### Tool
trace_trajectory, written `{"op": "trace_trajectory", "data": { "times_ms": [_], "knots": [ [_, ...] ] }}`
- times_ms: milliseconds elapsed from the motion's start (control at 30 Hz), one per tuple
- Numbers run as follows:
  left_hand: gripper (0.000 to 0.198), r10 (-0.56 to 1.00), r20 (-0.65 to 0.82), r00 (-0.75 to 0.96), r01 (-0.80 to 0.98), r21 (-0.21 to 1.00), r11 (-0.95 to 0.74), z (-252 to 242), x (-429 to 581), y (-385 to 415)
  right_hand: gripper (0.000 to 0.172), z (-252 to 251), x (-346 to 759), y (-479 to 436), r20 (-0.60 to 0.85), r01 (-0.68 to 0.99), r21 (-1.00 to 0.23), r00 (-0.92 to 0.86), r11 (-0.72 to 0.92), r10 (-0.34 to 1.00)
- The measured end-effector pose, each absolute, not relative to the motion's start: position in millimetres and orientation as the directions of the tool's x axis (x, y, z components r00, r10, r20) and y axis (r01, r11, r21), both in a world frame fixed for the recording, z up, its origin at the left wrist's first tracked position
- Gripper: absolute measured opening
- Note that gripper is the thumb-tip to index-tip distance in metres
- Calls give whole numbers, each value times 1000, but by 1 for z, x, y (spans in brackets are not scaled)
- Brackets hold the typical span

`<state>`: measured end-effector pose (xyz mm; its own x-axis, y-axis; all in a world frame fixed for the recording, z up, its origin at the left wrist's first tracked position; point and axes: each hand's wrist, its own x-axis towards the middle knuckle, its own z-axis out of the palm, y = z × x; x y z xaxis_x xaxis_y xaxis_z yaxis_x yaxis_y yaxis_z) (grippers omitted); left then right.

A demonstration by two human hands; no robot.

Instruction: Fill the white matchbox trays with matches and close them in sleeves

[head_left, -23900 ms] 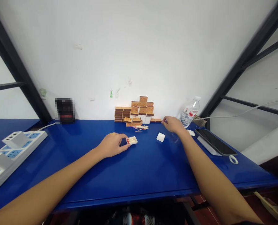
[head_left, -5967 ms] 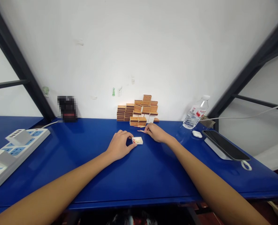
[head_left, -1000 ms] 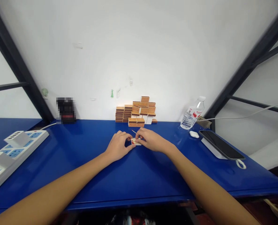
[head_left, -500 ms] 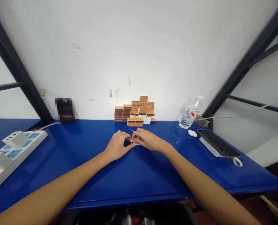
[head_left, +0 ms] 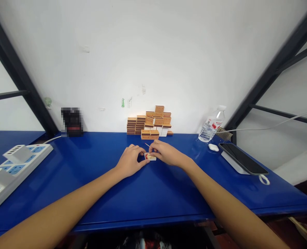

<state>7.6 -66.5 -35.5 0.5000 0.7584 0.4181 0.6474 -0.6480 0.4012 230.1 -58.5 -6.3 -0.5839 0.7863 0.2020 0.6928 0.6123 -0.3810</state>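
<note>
A small white matchbox tray (head_left: 150, 158) with red-tipped matches in it lies on the blue table between my hands. My left hand (head_left: 131, 159) has its thumb and fingers around the tray's left end, gripping it. My right hand (head_left: 166, 153) is over the tray's right end, its fingers pinched together, with a thin match (head_left: 147, 144) sticking out from them to the upper left. Just beyond, several orange-brown matchboxes (head_left: 158, 121) are stacked in a stepped pile against the wall.
A tilted water bottle (head_left: 210, 125), a white earphone case (head_left: 213, 147) and a phone (head_left: 242, 158) are on the right. At the left lie a power strip (head_left: 35, 156) and, near the wall, a blurred dark object (head_left: 72, 121).
My right hand has shifted slightly right and up, uncovering more of the tray and its matches. My left hand has stayed at the tray's left end.
</note>
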Motion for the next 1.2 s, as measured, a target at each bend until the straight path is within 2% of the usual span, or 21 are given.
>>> {"op": "trace_trajectory", "data": {
  "times_ms": [133,533,733,833,1000,1200],
  "knots": [
    [22,757,404,514,649,394,-651,-36,8,-66,14,-10,226,-59,203,650,-398,-626,647,753],
    [22,760,407,507,654,393,-646,-35,8,-67,12,-15,224,-56,285,707,-323,-561,629,777],
    [21,768,395,505,653,407,-639,-34,10,-69,14,-17,237,-38,369,839,-315,-323,444,872],
    [22,765,394,509,650,406,-642,-33,10,-70,11,-25,250,-23,313,879,-325,-248,349,917],
    [22,761,397,513,652,397,-646,-33,9,-70,12,-34,265,-8,193,846,-380,-322,373,927],
    [23,768,396,504,657,401,-638,-34,9,-69,15,-22,258,-24,243,763,-432,-414,480,877]
  ]
}}
